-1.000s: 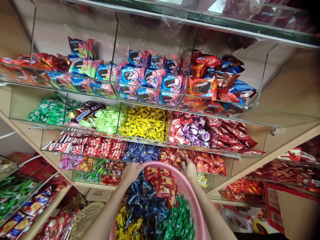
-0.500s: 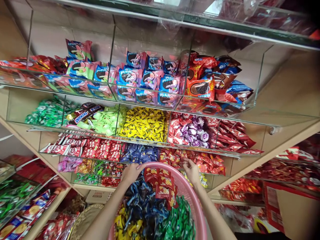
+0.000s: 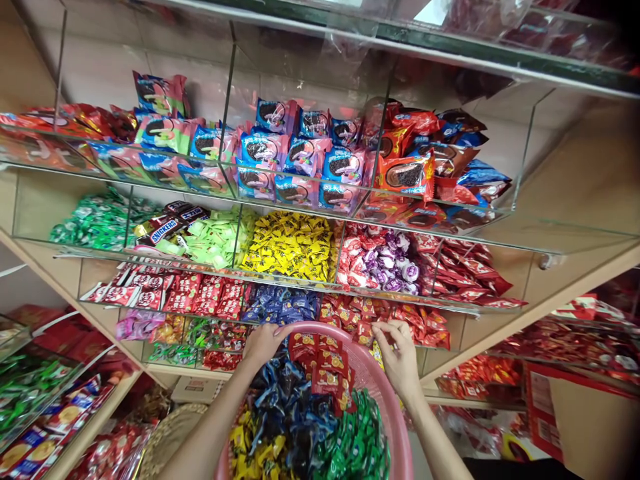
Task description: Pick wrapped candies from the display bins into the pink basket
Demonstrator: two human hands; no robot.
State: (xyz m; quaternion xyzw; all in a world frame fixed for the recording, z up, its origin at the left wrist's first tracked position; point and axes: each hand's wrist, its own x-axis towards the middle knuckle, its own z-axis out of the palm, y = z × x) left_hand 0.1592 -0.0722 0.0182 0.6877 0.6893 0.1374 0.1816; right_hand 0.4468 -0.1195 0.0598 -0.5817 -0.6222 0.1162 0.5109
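My left hand [image 3: 263, 343] is closed on the far left rim of a pink plastic basket [image 3: 395, 407]. Between the fingertips of my right hand [image 3: 397, 353] is a small red candy packet [image 3: 363, 333], just above the basket's far right rim. Inside the basket lie red packets with an orange picture [image 3: 330, 370], dark blue wrapped candies [image 3: 295, 413], green ones [image 3: 357, 440] and yellow ones [image 3: 255, 453]. Beyond my right hand, a shelf compartment contains similar red packets [image 3: 350, 310].
Clear shelf dividers and front panels separate the candies. Yellow candies [image 3: 293, 247], purple wrapped candies [image 3: 395, 260] and blue packets [image 3: 283, 305] fill compartments ahead. Cookie packs [image 3: 300, 157] stand higher up. A woven basket [image 3: 167, 440] sits low on the left, a cardboard box [image 3: 580, 420] on the right.
My right hand has shifted slightly right and toward me, and a red candy packet now shows at its fingertips. My left hand keeps its hold on the basket rim.
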